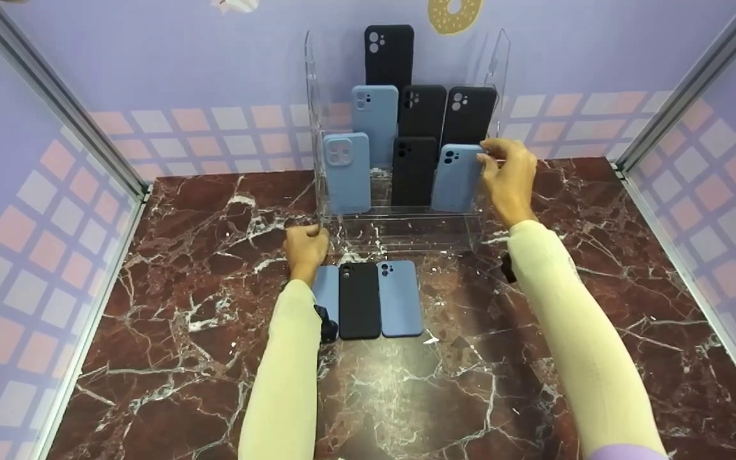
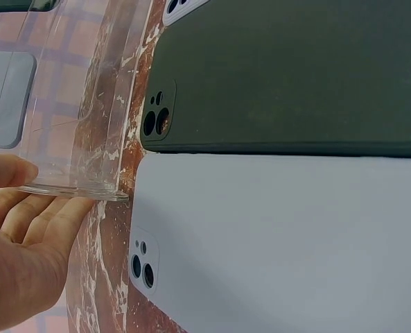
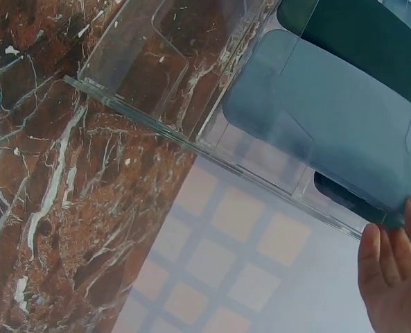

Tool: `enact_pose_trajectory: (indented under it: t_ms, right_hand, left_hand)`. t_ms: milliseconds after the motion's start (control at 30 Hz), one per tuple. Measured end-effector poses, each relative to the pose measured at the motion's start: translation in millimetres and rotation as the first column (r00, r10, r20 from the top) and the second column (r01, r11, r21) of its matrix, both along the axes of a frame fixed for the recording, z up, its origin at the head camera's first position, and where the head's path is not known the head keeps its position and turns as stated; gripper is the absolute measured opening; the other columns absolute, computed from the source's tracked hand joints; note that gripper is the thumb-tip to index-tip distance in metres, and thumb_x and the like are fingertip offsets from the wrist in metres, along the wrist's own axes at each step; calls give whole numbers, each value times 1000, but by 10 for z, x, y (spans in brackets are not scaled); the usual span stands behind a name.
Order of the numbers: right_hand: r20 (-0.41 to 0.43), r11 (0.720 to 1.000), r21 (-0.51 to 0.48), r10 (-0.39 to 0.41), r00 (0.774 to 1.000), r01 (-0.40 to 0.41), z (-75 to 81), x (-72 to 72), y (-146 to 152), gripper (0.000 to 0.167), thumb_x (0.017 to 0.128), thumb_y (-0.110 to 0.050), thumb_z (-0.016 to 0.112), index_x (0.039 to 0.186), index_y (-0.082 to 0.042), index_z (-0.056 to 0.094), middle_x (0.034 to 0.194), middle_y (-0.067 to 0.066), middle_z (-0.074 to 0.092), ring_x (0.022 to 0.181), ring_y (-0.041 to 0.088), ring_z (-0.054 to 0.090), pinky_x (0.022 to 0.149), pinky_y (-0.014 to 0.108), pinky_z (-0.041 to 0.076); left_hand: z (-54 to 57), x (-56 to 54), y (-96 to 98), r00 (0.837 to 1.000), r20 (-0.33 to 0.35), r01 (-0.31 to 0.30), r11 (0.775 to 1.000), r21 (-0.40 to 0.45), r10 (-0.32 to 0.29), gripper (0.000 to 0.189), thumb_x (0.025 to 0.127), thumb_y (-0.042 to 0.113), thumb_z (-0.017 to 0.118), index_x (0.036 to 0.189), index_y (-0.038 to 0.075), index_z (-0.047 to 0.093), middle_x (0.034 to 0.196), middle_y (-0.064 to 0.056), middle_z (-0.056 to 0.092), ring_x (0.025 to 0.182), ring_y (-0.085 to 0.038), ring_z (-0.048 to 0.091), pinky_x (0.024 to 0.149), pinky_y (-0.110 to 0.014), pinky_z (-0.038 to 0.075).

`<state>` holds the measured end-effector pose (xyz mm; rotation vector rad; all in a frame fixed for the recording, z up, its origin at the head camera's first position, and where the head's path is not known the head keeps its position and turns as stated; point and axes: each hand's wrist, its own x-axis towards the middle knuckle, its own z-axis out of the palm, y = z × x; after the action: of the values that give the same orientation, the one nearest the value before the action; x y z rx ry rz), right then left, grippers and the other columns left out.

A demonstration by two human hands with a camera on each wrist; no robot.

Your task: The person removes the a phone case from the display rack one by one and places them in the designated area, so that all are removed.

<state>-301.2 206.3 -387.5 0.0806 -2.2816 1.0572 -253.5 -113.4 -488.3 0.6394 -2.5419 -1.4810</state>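
Observation:
A clear acrylic display stand (image 1: pixel 406 244) holds blue and black phone cases in stepped rows. My right hand (image 1: pixel 510 176) pinches the upper right corner of a blue phone case (image 1: pixel 457 179), which leans slightly in the front row. In the right wrist view the thumb lies at the case's edge, with fingers (image 3: pixel 385 260) on the other side. My left hand (image 1: pixel 306 249) grips the stand's lower left side. From the left wrist, its thumb and fingers (image 2: pixel 46 218) show on opposite sides of the clear side panel (image 2: pixel 87 156).
Flat on the marble table (image 1: pixel 170 319), before the stand, lie a black case (image 1: pixel 360 300), a blue case (image 1: pixel 400 298) and another blue case (image 1: pixel 326 287) partly hidden by my left arm. A patterned wall (image 1: pixel 234 76) rises behind the stand; side panels flank the table.

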Motion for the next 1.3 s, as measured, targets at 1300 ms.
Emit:
enact_pose_trajectory:
  t_ms: [1300]
  right_hand:
    - [-242,973,-199,68,968,-119,313,430,222,11,85,8,75,95,9,73,93,16,75,77,13,69,72,20,55]
  left_hand:
    - [-4,-20,7,1000,2,-8,1000,2,8,23,90,16,68,110,12,80,116,-9,74,116,-33,64,102,-44,45]
